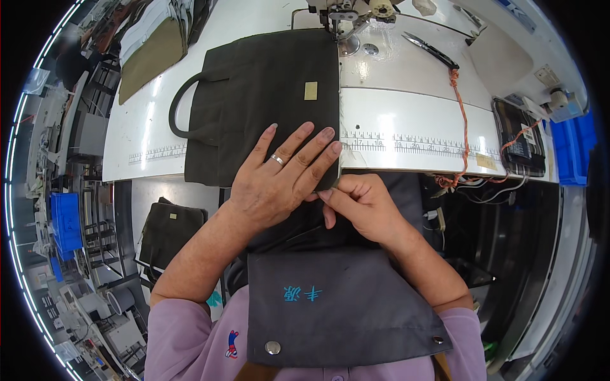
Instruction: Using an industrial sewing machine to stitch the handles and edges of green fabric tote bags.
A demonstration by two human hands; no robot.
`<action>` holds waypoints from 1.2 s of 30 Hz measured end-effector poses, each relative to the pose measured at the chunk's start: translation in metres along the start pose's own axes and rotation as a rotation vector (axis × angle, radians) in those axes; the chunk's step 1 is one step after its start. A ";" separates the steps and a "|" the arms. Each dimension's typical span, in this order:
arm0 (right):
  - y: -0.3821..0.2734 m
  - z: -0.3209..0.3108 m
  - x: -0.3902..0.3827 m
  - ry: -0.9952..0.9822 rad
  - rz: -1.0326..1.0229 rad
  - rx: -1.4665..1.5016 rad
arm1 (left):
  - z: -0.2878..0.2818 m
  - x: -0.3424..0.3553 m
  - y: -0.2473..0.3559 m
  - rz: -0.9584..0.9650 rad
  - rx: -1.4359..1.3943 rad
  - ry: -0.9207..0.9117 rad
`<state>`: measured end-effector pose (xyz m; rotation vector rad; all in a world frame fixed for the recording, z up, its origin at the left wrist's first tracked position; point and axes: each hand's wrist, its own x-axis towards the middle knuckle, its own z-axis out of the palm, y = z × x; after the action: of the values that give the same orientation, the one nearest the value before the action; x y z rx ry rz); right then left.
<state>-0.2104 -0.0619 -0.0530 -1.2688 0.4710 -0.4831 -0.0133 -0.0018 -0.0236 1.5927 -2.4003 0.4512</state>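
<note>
Here's the left hand (284, 166), palm down and fingers spread across the dark bag (264, 73), a ring on one finger, pressing nothing but cloth! And just beside it the right hand (363, 204), thumb and fingers closed in a pinch on the bag's near right corner, right at the front edge of the worktop (387, 114). The bag lies flat on that white top, handle (175, 105) looping out to the left, small yellowish label (311, 91) face up, its far right corner reaching in by the foot of the sewing machine (343, 28). Over to the right, thread snips (432, 51) on an orange cord (463, 120)! Fabric pieces (152, 66) sit far left, and down below, a second dark bag (170, 238) rests left of the person's lap.
</note>
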 end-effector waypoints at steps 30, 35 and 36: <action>-0.050 -0.029 0.021 0.169 -0.960 -1.252 | -0.015 -0.001 -0.002 0.070 -0.288 0.396; -0.065 -0.028 0.020 0.107 -1.028 -1.354 | -0.021 0.000 -0.006 0.178 -0.244 0.398; -0.066 -0.029 0.020 0.102 -1.070 -1.391 | -0.022 0.000 -0.007 0.183 -0.241 0.403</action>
<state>-0.2161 -0.1112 0.0031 -2.8689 0.1054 -1.2107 -0.0064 0.0037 -0.0027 1.0693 -2.1971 0.4451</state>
